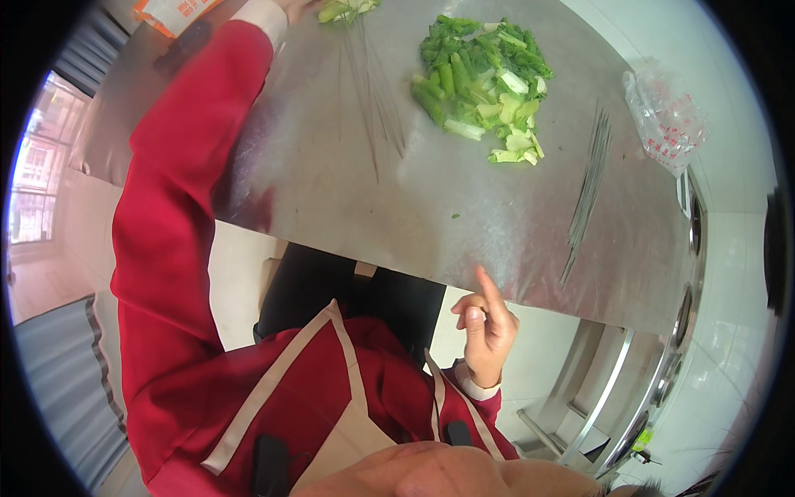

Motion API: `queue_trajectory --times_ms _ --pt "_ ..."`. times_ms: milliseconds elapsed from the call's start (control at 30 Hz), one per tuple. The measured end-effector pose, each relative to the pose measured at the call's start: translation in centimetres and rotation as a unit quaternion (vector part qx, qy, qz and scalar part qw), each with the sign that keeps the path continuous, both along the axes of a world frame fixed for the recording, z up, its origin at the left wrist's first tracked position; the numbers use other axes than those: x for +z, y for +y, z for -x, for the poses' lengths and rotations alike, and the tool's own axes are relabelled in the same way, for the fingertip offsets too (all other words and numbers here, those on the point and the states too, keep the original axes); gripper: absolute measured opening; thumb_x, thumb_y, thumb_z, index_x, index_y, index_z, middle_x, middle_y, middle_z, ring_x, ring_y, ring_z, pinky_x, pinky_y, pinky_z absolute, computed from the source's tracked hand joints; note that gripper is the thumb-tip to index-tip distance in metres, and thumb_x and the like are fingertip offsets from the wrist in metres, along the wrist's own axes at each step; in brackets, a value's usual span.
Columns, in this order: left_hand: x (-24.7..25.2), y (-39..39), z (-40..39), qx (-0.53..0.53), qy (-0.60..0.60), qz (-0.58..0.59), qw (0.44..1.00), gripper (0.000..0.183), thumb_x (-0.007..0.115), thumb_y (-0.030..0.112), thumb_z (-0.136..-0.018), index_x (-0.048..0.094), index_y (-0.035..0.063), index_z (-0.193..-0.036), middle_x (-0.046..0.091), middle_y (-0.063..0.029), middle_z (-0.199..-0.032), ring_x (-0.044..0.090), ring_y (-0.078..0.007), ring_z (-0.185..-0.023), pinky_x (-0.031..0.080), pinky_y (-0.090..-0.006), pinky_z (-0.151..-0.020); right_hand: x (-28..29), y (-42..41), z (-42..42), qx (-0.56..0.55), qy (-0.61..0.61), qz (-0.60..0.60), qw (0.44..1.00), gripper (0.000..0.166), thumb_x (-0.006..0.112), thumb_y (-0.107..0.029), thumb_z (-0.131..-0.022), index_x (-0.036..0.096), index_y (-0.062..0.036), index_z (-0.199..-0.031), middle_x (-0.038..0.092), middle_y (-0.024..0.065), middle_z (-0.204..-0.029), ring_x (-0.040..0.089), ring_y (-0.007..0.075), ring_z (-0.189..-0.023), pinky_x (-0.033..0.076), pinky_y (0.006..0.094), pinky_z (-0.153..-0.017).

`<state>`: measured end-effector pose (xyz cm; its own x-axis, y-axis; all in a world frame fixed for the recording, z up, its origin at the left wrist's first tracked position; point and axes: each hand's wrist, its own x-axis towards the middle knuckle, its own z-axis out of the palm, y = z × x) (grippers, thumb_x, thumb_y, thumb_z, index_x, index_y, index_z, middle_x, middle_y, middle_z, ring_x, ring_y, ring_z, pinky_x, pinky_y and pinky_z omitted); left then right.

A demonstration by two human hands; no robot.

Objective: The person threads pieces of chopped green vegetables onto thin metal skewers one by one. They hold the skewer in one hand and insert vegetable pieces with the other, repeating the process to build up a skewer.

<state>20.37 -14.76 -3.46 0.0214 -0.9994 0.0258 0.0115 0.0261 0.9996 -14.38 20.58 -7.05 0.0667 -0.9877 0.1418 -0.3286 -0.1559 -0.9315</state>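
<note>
My left hand (298, 9) is at the top edge, largely cut off, beside a small piece of leafy green (348, 10); its fingers and any hold are hidden. Thin metal skewers (371, 99) fan out below that leaf on the steel table (348, 205). A loose pile of cut leafy greens and stalks (481, 87) lies to their right. Farther right rests a bundle of thin metal skewers (589, 186). My right hand (487, 329) hovers by the table's near edge, index finger extended and the other fingers curled, holding nothing.
A clear plastic bag with red print (667, 118) lies at the table's right edge. An orange and white package (174, 13) and a dark object (183, 46) are at the upper left. Round metal fittings (683, 317) line the right side, above a metal rack (599, 391).
</note>
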Motion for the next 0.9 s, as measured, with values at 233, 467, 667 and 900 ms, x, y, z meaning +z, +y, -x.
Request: queue_trajectory --times_ms 233,467,667,900 --pt "-0.2 -2.0 -1.5 0.002 -0.354 0.062 0.933 0.033 0.071 0.027 -0.076 0.066 -0.0042 -0.085 0.065 -0.0096 -0.076 0.060 -0.0194 -0.072 0.048 -0.0313 -0.066 0.2 0.1 1.5 -0.052 0.011 0.015 0.998 0.038 0.054 -0.006 -0.086 0.050 0.0046 -0.123 0.049 0.0021 -0.057 0.052 0.0104 -0.056 0.043 0.0227 -0.058" --pt "-0.6 -0.4 -1.7 0.221 -0.533 0.112 0.809 0.065 0.071 0.037 -0.072 0.042 -0.0048 -0.113 0.059 -0.0244 -0.096 0.060 -0.0337 -0.078 0.048 -0.0390 -0.067 3.4 -1.1 5.2 -0.153 0.061 0.075 0.983 0.035 0.054 -0.005 -0.086 0.053 0.0033 -0.120 0.053 0.0012 -0.068 0.049 0.0079 -0.062 0.041 0.0219 -0.058" --pt "3.4 7.0 6.0 -0.049 -0.519 0.212 0.827 0.029 0.064 0.019 -0.078 0.054 0.0001 -0.098 0.056 -0.0103 -0.088 0.056 -0.0207 -0.081 0.046 -0.0330 -0.071 4.3 -9.6 13.0 -0.260 0.334 0.095 0.901 0.028 0.059 -0.015 -0.084 0.061 0.0024 -0.105 0.058 0.0112 -0.082 0.054 0.0178 -0.071 0.044 0.0283 -0.065" --pt "0.9 12.7 13.4 -0.332 -0.385 0.345 0.789 0.019 0.066 0.014 -0.076 0.057 0.0050 -0.090 0.050 -0.0089 -0.088 0.052 -0.0251 -0.081 0.043 -0.0335 -0.070 0.8 -15.0 15.8 -0.254 0.497 -0.040 0.829 0.043 0.062 -0.040 -0.079 0.060 0.0030 -0.081 0.060 0.0168 -0.092 0.058 0.0327 -0.085 0.046 0.0412 -0.072"
